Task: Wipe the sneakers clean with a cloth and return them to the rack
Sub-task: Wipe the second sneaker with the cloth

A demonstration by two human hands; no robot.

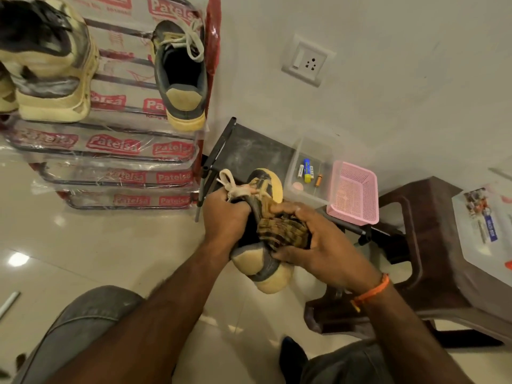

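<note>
The sneaker (261, 239) hangs above the floor beside the rack (116, 151), its long axis running away from the person, toe far, heel near. Left hand (224, 217) grips its collar; right hand (315, 245) clutches the cloth (279, 231) against its side. Best rub firmly with the shoe braced

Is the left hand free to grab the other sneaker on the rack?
Probably not yet. The left hand grips the sneaker being wiped, so it is busy, though nothing blocks the matching sneaker on the rack.
</note>
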